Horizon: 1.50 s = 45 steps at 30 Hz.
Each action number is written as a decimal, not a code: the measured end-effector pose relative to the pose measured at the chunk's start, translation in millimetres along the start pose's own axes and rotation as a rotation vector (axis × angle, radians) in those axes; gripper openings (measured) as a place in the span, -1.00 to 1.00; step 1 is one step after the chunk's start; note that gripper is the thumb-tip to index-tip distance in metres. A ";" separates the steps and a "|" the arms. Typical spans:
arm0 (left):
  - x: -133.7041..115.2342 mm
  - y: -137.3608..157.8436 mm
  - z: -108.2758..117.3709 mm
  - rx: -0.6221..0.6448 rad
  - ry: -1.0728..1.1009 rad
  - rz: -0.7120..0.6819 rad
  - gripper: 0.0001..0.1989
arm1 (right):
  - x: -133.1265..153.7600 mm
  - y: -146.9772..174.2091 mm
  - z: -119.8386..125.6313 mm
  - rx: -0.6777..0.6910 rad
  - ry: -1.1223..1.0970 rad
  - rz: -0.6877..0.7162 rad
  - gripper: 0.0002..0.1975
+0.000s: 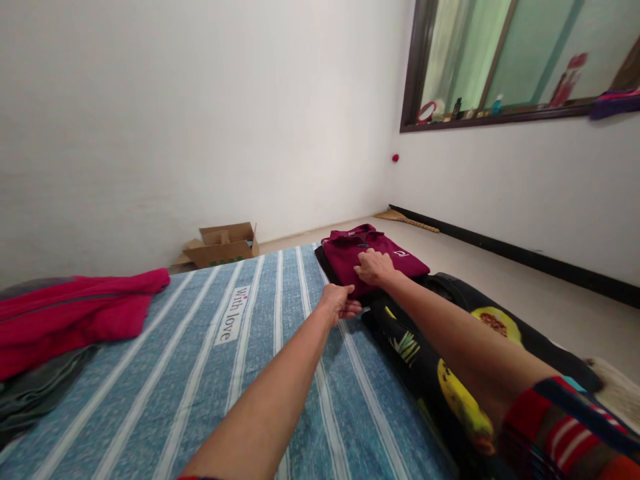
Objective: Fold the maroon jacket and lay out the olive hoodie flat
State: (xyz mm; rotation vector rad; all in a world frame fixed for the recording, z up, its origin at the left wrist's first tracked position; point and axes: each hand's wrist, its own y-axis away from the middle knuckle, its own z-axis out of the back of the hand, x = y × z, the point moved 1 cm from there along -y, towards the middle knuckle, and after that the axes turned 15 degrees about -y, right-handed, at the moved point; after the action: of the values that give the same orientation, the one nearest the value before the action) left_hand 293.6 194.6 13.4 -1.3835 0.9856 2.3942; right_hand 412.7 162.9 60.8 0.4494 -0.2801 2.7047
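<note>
At the far left of the frame a pink garment lies crumpled on the blue striped sheet, on top of some grey cloth, well apart from your hands. Above it, by the wall, a cardboard box stands on the floor with its flaps up.

In the middle, your left hand is at the near edge of the folded maroon shirt; the fingers are curled together, and they seem to pinch the hem, though I cannot tell this for sure. Your right hand lies flat on top of the shirt, fingers close together, pressing and not gripping.

I judge that the shirt is already folded and you are now smoothing or straightening it. The next move asks for a light, even touch, so that the folds do not open.

The shirt sits at the far corner of the sheet, partly on a black cloth with a fruit print, close to the edge above the floor. To the right the floor is bare, with a broom by the wall. The striped sheet between the shirt and the pink garment gives you much free room.
</note>
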 end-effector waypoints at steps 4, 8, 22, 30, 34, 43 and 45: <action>11.0 39.8 4.7 0.027 -0.032 -0.082 -0.91 | 30.9 46.0 7.2 0.069 -0.020 0.127 -0.71; 37.0 86.3 14.0 0.011 -0.089 -0.160 -0.96 | 60.0 108.3 0.3 0.150 -0.085 0.218 -0.78; 153.9 211.4 68.2 -0.257 -0.202 -0.195 -0.81 | 134.6 263.0 -82.4 0.068 -0.324 0.158 -0.74; 173.8 217.6 70.4 -0.381 -0.224 -0.256 -0.76 | 134.2 277.8 -106.3 -0.041 -0.292 0.255 -0.72; 180.9 212.4 66.5 -0.412 -0.333 -0.329 -0.76 | 134.4 277.9 -106.4 -0.041 -0.285 0.239 -0.73; 186.6 210.2 65.9 -0.455 -0.446 -0.403 -0.77 | 135.5 279.8 -107.0 -0.066 -0.265 0.251 -0.75; 186.3 211.1 65.4 -0.452 -0.449 -0.406 -0.78 | 136.0 279.7 -106.8 -0.073 -0.257 0.252 -0.75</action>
State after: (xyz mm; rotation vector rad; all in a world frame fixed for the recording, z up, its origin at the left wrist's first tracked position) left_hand 46.6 49.5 -25.0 -0.9562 0.0440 2.5085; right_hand 152.7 -17.7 -27.9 0.7892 -0.5369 2.8651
